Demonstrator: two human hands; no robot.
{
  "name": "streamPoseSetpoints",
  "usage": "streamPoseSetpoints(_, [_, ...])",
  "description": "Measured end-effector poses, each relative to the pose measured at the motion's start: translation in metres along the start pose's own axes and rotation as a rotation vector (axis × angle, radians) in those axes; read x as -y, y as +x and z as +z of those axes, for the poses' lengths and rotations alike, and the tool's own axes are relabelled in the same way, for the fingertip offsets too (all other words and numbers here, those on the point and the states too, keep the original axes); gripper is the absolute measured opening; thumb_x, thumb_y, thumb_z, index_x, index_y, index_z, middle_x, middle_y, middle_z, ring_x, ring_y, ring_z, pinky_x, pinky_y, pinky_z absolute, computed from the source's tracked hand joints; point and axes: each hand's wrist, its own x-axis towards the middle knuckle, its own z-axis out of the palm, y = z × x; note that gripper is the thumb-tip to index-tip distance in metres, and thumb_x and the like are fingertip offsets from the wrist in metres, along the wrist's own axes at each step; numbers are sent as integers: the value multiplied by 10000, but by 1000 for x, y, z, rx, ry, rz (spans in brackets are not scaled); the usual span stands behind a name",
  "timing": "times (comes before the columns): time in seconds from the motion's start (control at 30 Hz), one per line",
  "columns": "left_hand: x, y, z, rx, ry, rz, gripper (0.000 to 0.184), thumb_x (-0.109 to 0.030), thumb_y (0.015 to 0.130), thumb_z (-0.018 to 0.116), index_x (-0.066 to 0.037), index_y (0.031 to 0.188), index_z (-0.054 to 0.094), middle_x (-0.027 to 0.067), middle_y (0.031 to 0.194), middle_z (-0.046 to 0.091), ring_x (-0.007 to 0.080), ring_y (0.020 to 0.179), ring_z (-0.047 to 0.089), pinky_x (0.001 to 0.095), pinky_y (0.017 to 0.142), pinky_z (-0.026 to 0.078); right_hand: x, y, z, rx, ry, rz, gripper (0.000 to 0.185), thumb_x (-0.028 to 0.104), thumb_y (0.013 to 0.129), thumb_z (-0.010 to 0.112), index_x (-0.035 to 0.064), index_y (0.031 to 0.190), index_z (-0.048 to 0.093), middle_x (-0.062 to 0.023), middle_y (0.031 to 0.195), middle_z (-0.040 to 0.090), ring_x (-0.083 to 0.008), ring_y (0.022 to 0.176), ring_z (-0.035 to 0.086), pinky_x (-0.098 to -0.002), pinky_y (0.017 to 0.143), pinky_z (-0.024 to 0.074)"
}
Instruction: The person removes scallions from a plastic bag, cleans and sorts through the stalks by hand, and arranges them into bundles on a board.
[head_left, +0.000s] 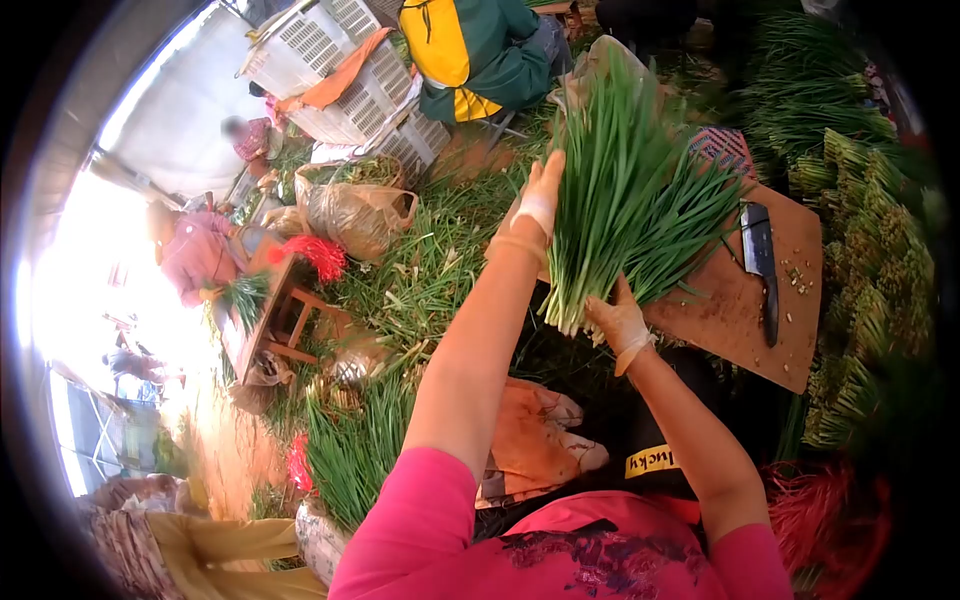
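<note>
Daylight enters from my left. The opening [80,270] on that side is overexposed to white; its glare washes out the seated person [195,255] near it. My left hand [540,195], my right hand [618,325] and the green bundle [610,190] are brightly lit and reasonably sharp. Deep shadow lies below the board [735,320]. The stacked stalks [870,300] dim toward the right edge. Outlines bend near the periphery; black vignetting fills the corners.
</note>
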Motion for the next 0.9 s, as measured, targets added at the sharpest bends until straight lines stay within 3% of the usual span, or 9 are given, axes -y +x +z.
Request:
streamPoseSetpoints(0.1, [-12,31,-74,142,-1211,-5,728,-503,903,389,-70,1439,154,76,1503,148,237,1367,196,345,1111,192,-2,3,-27,263,-103,132,861,403,818,598,17,1434,135,-218,1363,397,-298,1215,450,-362,964,395])
streamPoseSetpoints(0.17, [2,22,-73,134,-2791,-309,745,-432,869,498,-78,1437,170,113,1462,244,261,1347,243,340,1076,232,41,-10,-55,298,-250,191,638,385,804,590,37,1310,415,-169,1237,534,-284,1103,538,-351,909,434])
streamPoseSetpoints(0.23, [16,-12,-38,619,-4533,-711,738,-276,834,641,-27,1407,249,152,1387,383,238,1309,325,335,1039,310,48,-13,-76,365,-307,253,509,370,796,587,41,1185,560,-155,1153,593,-285,1032,578,-346,878,451])
streamPoseSetpoints(0.37, [7,-15,-47,641,-4294,-950,719,-271,818,665,-12,1381,301,170,1275,498,244,1245,415,331,1016,352,51,-14,-111,288,-155,269,276,224,847,524,8,968,647,-109,884,678,-159,750,648,-264,688,500])
streamPoseSetpoints(0.5, [2,-1,-73,257,-4286,-1147,795,-373,776,693,5,1363,312,221,1332,420,276,1286,354,357,1053,307,29,-7,-130,253,-103,426,200,144,844,560,-38,865,639,-98,767,670,-141,699,640,-242,605,491])
streamPoseSetpoints(0.57, [33,-35,-35,102,-3945,-1249,859,-416,746,709,9,1368,297,236,1381,352,299,1320,296,372,1067,283,23,-6,-129,237,-46,410,192,137,846,566,-42,833,634,-96,756,665,-139,675,636,-237,576,479])
streamPoseSetpoints(0.7, [113,-83,-16,-78,-3481,-335,940,-399,676,738,-248,1435,204,184,1479,156,412,1347,163,540,1053,232,16,4,-126,210,-142,149,210,154,859,558,-40,838,636,-97,740,658,-140,636,623,-241,556,473])
streamPoseSetpoints(0.8, [123,-81,-18,-74,-3466,-285,942,-366,690,730,-330,1436,157,131,1496,125,414,1354,134,583,1037,222,28,20,-134,205,-69,117,217,166,868,552,-32,858,641,-97,727,652,-139,621,612,-245,546,469])
streamPoseSetpoints(0.9, [91,-70,-36,-251,-3881,-642,807,-163,724,686,-255,1417,283,167,1475,197,379,1351,193,416,1083,231,40,32,-150,175,32,142,218,187,894,540,-1,926,646,-87,700,636,-125,609,589,-241,526,447])
